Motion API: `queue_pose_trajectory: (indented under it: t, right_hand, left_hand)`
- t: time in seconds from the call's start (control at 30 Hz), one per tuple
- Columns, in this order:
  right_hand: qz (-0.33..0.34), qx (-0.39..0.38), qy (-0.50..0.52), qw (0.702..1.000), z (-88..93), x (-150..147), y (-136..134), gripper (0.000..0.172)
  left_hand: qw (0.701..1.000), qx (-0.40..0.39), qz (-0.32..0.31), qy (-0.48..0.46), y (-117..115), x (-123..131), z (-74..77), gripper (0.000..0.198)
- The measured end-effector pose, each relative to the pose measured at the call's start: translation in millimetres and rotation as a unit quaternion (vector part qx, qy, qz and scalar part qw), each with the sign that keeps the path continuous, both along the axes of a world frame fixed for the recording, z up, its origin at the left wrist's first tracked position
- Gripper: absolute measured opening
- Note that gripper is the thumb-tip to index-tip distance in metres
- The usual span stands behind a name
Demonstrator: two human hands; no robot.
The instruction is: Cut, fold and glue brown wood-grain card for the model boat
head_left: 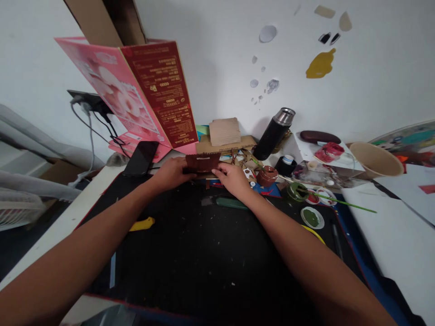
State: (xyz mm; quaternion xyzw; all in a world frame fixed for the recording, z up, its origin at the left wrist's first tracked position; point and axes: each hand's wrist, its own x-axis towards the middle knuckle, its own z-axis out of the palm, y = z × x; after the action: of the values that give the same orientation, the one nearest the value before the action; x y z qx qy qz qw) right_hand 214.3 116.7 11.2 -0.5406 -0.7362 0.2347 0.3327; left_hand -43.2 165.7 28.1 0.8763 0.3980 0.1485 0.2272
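Note:
A small dark brown panel (203, 164) stands upright at the back of the black mat (190, 253). My left hand (174, 174) pinches its left edge, with the fingertips partly hidden behind it. On the other side, my right hand (232, 179) grips the panel's lower right corner between thumb and fingers. Just in front of my right hand lies a dark green tool handle (231, 203). Cardboard pieces (224, 132) are stacked behind the panel. An open jar of brown paint (267, 175) is to the right of my right hand.
A black phone (141, 157) and a pink and red box (159, 97) are at the back left. A black thermos (274, 133), a green paint jar (296, 192) with a brush across it, and a paint-filled lid (311, 218) are right. A yellow tool (142, 224) lies beside my left forearm.

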Motion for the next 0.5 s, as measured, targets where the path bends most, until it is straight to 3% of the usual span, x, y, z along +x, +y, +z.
queue_pose_trajectory:
  t: [0.5]
  right_hand:
    - [-0.008, -0.002, 0.001, 1.000, -1.5, -0.2, 0.6, 0.029]
  left_hand:
    - [0.999, 0.033, 0.011, -0.009, -1.8, 0.1, -2.5, 0.041]
